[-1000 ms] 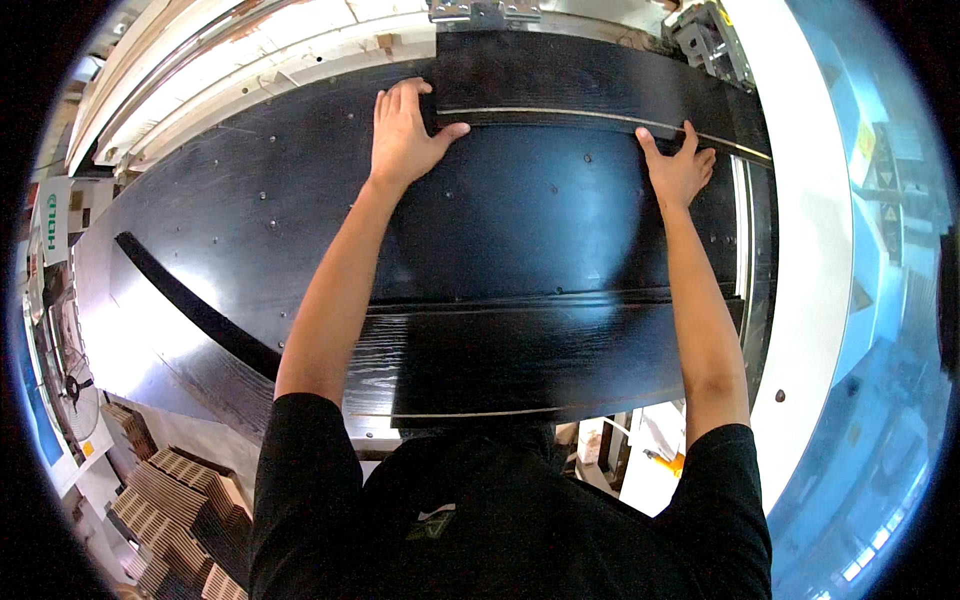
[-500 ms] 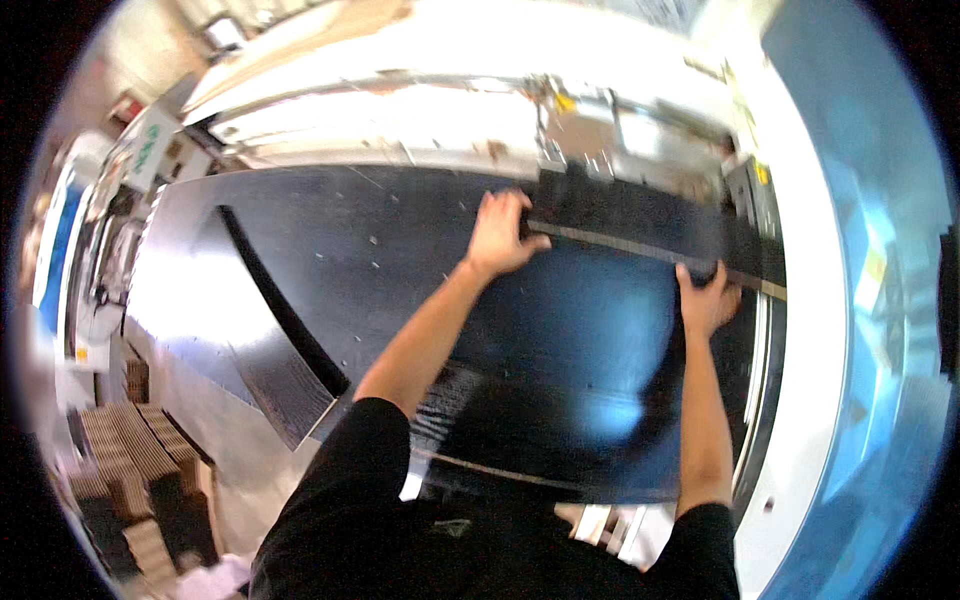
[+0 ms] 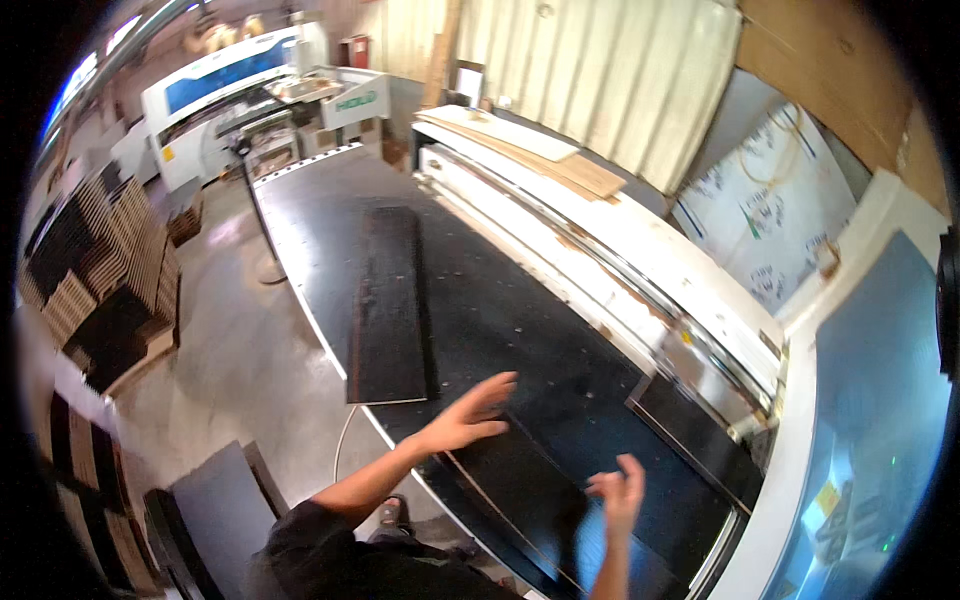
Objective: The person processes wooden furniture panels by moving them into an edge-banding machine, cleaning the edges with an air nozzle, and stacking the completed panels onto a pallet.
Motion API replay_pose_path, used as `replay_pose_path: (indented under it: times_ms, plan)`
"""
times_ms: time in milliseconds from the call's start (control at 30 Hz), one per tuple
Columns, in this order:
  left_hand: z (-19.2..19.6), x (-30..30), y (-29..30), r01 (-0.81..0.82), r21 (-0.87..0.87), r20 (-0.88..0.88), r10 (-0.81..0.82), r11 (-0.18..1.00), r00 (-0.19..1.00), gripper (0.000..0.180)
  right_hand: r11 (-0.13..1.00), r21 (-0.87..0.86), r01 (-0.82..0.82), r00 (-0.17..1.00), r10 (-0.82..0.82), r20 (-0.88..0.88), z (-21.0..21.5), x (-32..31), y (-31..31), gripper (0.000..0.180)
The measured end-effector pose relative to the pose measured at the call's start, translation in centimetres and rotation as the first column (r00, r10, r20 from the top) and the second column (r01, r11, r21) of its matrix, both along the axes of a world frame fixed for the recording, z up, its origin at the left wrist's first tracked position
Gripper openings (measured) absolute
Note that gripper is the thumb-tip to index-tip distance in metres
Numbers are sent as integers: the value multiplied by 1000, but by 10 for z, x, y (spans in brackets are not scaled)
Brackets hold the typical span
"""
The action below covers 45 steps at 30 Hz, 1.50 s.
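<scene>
Workshop floor, long black machine bed running away from us.
Dark panel lies flat at the bed's near end, long axis toward the lower right. Narrow dark board lies lengthwise farther along, well apart. Our left hand and right hand hover above the panel, fingers spread, holding nothing.

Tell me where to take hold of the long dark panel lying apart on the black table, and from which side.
Grip the long dark panel at its near short end, which overhangs the black table edge, probably coming from the floor side on the left. It lies flat, so only that overhanging end offers room for fingers underneath. Both the left hand and right hand are open and away from it.
</scene>
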<state>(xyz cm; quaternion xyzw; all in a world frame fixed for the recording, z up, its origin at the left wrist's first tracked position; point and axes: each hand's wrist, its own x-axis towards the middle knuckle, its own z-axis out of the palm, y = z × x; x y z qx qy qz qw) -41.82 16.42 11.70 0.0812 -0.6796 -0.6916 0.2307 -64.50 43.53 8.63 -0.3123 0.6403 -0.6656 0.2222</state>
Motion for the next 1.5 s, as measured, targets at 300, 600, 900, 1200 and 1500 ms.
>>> replay_pose_path:
  times_ms: [300,600,900,1200,1500]
  plan:
    - [-38,320,33,-591,632,-6,766,501,643,89,297,243,-923,297,954,-39,29,330,-163,69]
    - [-34,442,-21,-717,585,-16,889,379,457,69,37,469,-882,-117,948,-296,2,511,-275,92]
    - [-90,525,-150,-846,452,-34,954,281,299,31,102,157,-982,97,995,-37,-11,578,-429,87]
    - [-21,634,-329,-904,403,-117,987,144,105,35,78,40,-996,69,977,-203,27,679,-647,85]
    - [-48,736,-485,-611,787,-214,968,90,-134,40,-397,376,-837,-486,856,-179,29,800,-821,94]
